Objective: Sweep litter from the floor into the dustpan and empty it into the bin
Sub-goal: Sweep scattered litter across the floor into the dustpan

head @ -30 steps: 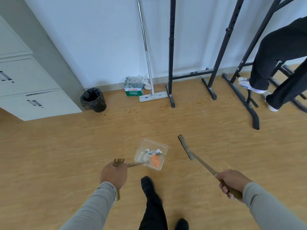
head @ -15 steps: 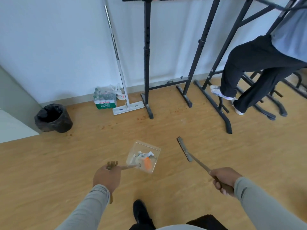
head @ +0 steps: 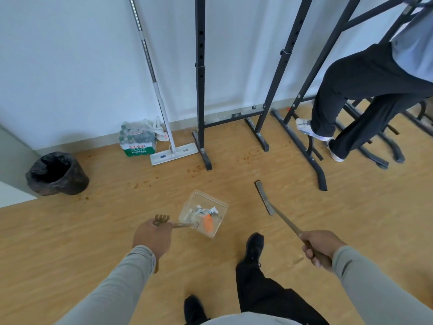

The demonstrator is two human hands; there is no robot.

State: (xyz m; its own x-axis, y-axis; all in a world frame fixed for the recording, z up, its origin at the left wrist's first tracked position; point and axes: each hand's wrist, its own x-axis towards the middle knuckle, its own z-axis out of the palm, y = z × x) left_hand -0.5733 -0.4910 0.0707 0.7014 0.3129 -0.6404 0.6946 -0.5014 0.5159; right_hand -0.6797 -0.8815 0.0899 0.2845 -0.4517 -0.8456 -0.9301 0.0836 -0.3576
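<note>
My left hand (head: 151, 238) grips the brown handle of a clear plastic dustpan (head: 216, 204), held above the floor in front of me. Inside it lies litter (head: 205, 214): crumpled white paper and an orange piece. My right hand (head: 319, 246) grips the wooden handle of a small broom (head: 264, 197), whose narrow head points away over the floor to the right of the dustpan. The bin (head: 57, 174), lined with a black bag, stands open at the far left by the wall.
A flat mop (head: 172, 153) and a pack of water bottles (head: 137, 140) lean by the wall. Black metal racks (head: 261, 134) stand on the floor ahead and right; another person's legs (head: 346, 109) are on one. A grey cabinet (head: 10, 160) edges the left.
The view has swung right and forward, so the bin and cabinet slid left. My foot has stepped ahead. Both hands keep their hold, and the dustpan stays level with its litter.
</note>
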